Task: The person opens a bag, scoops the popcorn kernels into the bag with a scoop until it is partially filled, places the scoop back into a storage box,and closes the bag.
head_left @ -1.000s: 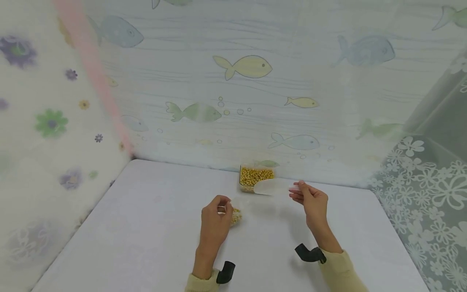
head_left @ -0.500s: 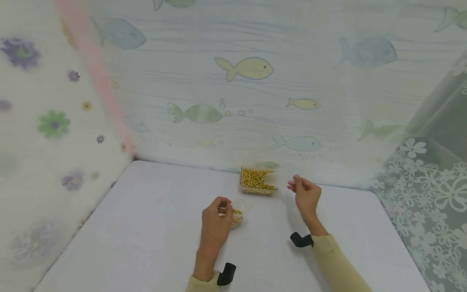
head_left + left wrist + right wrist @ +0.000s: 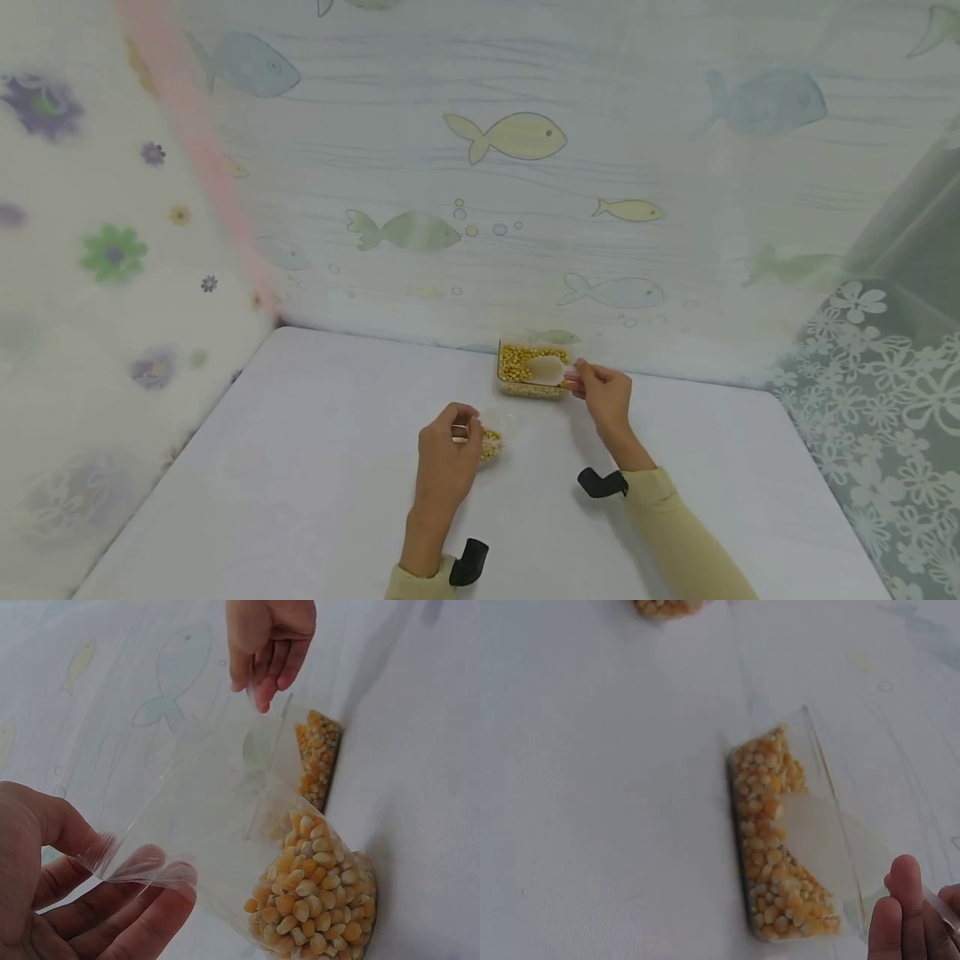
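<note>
My left hand pinches the upper edge of a clear plastic bag. Corn kernels fill the bag's bottom, which sits on the table. With my right hand I hold a whitish scoop by its handle. Its blade lies inside a clear rectangular container of corn kernels, at the right end. In the right wrist view the blade shows through the container wall against the kernels. Whether any kernels lie on it, I cannot tell.
A white cloth covers the table. Close behind the container rises a fish-patterned curtain. Another curtain with flowers borders the left side, and a lace-like flowered sheet the right. Each wrist carries a black camera mount.
My right hand has moved left, bringing the scoop from beside the container's right end down into the kernels. My left hand stays nearly still on the bag.
</note>
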A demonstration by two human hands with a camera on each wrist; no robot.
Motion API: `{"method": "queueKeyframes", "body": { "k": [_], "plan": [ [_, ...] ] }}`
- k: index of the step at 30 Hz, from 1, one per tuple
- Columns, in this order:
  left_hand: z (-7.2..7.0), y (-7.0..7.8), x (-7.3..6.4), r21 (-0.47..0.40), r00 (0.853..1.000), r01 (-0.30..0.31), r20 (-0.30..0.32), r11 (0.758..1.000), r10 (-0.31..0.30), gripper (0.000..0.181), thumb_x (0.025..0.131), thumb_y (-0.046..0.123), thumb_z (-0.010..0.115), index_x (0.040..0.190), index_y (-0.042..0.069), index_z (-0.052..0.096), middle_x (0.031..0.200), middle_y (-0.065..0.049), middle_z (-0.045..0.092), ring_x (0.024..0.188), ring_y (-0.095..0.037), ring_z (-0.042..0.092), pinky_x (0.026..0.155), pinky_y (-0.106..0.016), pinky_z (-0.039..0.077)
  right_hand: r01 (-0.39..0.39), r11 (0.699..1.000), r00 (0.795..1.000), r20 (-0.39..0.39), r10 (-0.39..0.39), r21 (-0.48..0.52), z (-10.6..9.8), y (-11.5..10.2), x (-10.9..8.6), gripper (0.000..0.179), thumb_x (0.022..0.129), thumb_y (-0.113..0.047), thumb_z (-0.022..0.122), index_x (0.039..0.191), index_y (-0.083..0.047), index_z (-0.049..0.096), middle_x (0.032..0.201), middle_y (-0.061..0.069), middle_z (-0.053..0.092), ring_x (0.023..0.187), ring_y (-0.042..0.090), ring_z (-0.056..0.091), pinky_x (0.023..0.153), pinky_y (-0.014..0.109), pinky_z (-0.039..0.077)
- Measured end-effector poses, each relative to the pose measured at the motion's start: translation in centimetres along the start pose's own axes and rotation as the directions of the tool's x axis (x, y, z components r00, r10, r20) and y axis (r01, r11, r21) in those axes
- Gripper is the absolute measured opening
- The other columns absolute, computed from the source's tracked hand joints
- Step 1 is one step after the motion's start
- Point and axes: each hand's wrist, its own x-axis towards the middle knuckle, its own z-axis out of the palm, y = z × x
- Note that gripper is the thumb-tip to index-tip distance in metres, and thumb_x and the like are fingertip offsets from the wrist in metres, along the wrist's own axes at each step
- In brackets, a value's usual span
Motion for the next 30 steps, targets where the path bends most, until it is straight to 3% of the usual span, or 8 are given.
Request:
{"method": "queueKeyframes", "body": {
  "k": [4,9,20,30],
  "plan": [
    [-0.01,0.10,-0.06,-0.002,1.000,-0.002,0.000,1.000,0.002,0.007,0.096,0.006,0.062,0.096,0.010,0.068,0.090,-0.002,0.068,0.077,-0.012,0.064,0.066,-0.023,0.057,-0.205,0.974,0.979,0.031,0.202,0.094,-0.38,0.01,0.06,0.046,0.104,-0.025,0.060,0.128,0.014,0.061,0.085,0.001,0.078,0.070,0.004,0.072,0.069,0.020,0.059],
    [0.04,0.09,-0.17,0.019,1.000,0.002,-0.001,1.000,-0.002,0.007,0.096,0.007,0.062,0.097,0.010,0.068,0.091,-0.002,0.068,0.078,-0.011,0.064,0.066,-0.022,0.056,-0.341,0.927,0.940,0.081,0.333,0.155,-0.39,0.04,0.01,0.049,0.106,-0.027,0.055,0.134,0.014,0.055,0.078,-0.006,0.075,0.071,0.002,0.071,0.070,0.018,0.058],
    [0.08,0.01,-0.11,0.029,1.000,-0.008,-0.008,1.000,0.008,0.007,0.096,0.006,0.063,0.097,0.010,0.068,0.091,-0.002,0.069,0.077,-0.011,0.065,0.066,-0.022,0.056,-0.443,0.847,0.896,0.153,0.416,0.292,-0.24,0.10,0.02,0.045,0.106,-0.022,0.055,0.137,0.010,0.052,0.078,-0.005,0.076,0.074,0.004,0.073,0.076,0.020,0.058],
    [0.04,0.04,0.08,0.031,1.000,-0.007,-0.007,0.999,0.007,0.007,0.096,0.006,0.063,0.097,0.010,0.068,0.091,-0.002,0.069,0.077,-0.011,0.064,0.066,-0.022,0.056,-0.471,0.776,0.878,0.141,0.457,0.419,-0.38,0.66,-0.14,0.019,0.107,-0.024,0.054,0.110,-0.006,0.059,0.075,-0.005,0.076,0.075,0.004,0.074,0.078,0.020,0.058]
  ]
}}
